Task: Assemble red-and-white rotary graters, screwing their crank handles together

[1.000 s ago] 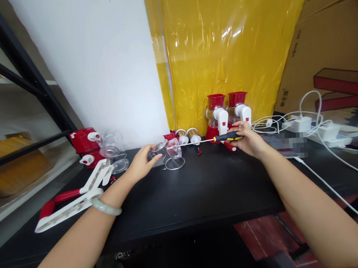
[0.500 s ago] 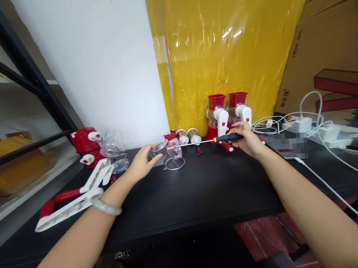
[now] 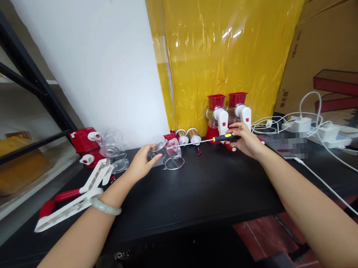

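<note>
A clear plastic housing [image 3: 168, 153] lies tilted on the black table, its round rim towards the front. My left hand [image 3: 143, 162] is closed round its left side, thumb on the near face. In my right hand [image 3: 244, 140] is a black and yellow screwdriver [image 3: 224, 137], held level by the handle. Its thin shaft points left, and the tip is at the housing's right part; exact contact cannot be made out. Behind the housing are two drum-shaped graters [image 3: 193, 136] with white ends. A small red piece [image 3: 199, 151] lies right of the housing.
Two assembled red and white graters [image 3: 217, 115] stand behind my right hand. At left are red bases [image 3: 88, 145], more clear housings [image 3: 112, 144] and white crank arms with red handles [image 3: 64, 196]. A phone [image 3: 281, 146], cables and chargers [image 3: 301, 124] lie at right.
The screwdriver handle has turned in my right hand, so more of its yellow part shows. My left hand and the clear housing have hardly moved.
</note>
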{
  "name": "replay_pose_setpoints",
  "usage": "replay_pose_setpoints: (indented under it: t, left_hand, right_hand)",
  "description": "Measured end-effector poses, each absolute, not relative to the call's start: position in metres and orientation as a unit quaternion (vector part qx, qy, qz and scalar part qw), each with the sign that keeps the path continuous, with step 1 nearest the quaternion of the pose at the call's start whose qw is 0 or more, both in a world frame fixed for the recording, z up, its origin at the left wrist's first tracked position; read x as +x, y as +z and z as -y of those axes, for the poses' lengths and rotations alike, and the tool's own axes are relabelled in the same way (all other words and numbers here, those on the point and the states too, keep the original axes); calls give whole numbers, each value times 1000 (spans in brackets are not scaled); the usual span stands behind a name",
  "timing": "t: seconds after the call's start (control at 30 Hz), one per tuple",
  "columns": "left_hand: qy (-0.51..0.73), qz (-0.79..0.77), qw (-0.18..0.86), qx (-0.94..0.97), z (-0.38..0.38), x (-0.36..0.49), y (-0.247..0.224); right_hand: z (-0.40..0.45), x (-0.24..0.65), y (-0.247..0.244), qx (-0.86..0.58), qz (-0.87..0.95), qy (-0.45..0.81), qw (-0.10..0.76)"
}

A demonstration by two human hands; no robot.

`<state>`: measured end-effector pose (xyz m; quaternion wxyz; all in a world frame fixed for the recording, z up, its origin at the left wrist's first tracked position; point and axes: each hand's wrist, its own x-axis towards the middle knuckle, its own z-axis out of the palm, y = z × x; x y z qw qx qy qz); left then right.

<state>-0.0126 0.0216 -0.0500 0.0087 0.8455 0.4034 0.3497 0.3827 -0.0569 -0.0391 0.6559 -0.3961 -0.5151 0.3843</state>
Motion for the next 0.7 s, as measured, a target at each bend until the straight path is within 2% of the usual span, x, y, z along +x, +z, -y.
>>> replay_pose_setpoints:
  t: [0.1,0.3,0.5,0.57,0.7]
  left_hand:
    - [351,-406,12,844,-22,-13,-50]
    - [351,-402,6,846,-21,-12,-50]
    - [350,-406,8,844,-21,-12,-50]
    - [350,-407,10,844,-21,-12,-50]
    - [350,-400,9,847,-22,-12,-50]
  right_hand:
    - [60,382,-39,-385,529,387,650]
    - [55,385,-43,-514,544,293,595]
    - [57,385,-40,-388,526,354,669]
    - [58,385,-41,-387,542,353,657]
    - [56,385,-44,-471,563,307,606]
